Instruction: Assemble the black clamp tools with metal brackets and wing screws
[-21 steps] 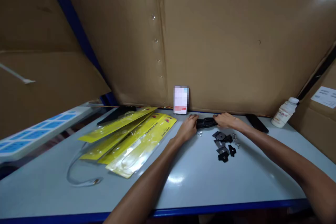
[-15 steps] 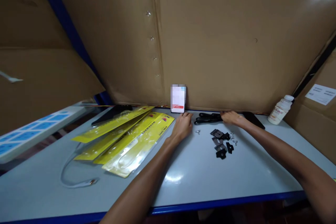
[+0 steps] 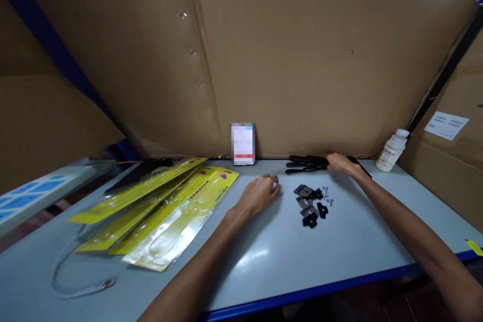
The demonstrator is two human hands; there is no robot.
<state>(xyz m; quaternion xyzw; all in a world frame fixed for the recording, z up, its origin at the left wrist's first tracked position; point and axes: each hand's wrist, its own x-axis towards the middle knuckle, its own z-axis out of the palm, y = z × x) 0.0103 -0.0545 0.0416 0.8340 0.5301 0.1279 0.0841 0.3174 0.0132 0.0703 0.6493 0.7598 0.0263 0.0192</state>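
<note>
Several black spokeshave bodies (image 3: 304,163) lie near the back of the table, handle ends pointing left. My right hand (image 3: 339,162) is closed over their right end, hiding that part. At the middle, my left hand (image 3: 259,194) rests low with its fingers bent inward; whatever is under the fingertips is hidden. Between and in front of both hands lies a loose group of slotted metal blades (image 3: 303,190), black cap plates (image 3: 310,220) and small silver wing screws (image 3: 329,202).
Yellow blister packs (image 3: 166,211) are spread on the left, beside a white cable (image 3: 81,292) and a power strip (image 3: 33,201). A phone (image 3: 243,143) leans on the cardboard wall (image 3: 283,60). A white bottle (image 3: 392,151) stands at the back right.
My right hand has shifted the spokeshave bodies to the right, and their handles now fan apart. My left hand has come forward and right, over where a single wing screw lay. The view has turned slightly.
</note>
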